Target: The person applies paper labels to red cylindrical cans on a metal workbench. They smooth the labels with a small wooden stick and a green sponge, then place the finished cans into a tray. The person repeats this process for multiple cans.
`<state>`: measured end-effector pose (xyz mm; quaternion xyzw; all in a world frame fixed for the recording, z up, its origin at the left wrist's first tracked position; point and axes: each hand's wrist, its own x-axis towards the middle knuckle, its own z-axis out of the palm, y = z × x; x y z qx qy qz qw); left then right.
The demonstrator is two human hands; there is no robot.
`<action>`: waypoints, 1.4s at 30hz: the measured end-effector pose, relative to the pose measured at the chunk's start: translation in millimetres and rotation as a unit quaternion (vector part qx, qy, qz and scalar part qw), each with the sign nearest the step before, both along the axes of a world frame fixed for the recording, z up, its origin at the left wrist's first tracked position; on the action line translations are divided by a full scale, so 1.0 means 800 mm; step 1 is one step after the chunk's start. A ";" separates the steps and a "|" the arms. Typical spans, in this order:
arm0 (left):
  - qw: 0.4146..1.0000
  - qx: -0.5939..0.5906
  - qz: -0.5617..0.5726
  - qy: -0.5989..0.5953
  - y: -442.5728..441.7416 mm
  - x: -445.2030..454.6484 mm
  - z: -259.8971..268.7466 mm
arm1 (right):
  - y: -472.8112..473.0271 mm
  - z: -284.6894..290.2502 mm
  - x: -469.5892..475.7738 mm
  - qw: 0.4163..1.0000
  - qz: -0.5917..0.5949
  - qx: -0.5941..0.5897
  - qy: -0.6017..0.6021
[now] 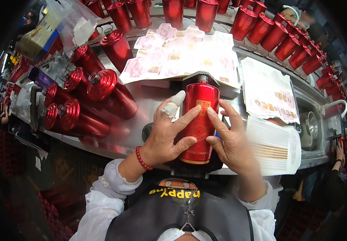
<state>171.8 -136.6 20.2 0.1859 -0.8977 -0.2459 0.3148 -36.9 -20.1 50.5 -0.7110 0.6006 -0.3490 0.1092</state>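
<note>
A glossy red bottle with gold characters and a gold band lies on its back in a dark cradle before me, its neck pointing away. My left hand rests at its left side, index fingertip on the gold square decal; one finger wears a whitish wrap. At the right side is my right hand, its index fingertip by the decal's right edge and its thumb on the lower body. Beyond the cradle lie sheets of pinkish decals with gold marks. Another decal sheet is to the right.
Several red bottles stand on the metal table at left, near a clear plastic bag. A curved line of red bottles runs behind. Right are white ribbed sheets and a metal sink. Another person's hand shows far right.
</note>
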 end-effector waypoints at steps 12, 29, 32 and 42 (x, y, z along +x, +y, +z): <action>0.996 0.046 -0.033 0.069 -0.005 0.001 -0.015 | 0.004 -0.019 -0.005 0.998 0.021 -0.001 -0.063; 0.996 0.026 -0.035 0.073 0.001 0.000 -0.025 | 0.006 -0.032 -0.009 0.996 0.046 -0.026 -0.069; 0.996 0.027 -0.034 0.075 0.002 0.000 -0.025 | 0.006 -0.031 -0.009 0.996 0.045 -0.023 -0.068; 0.995 0.015 -0.032 0.088 0.002 -0.003 -0.030 | 0.009 -0.031 -0.015 0.997 0.040 0.027 -0.063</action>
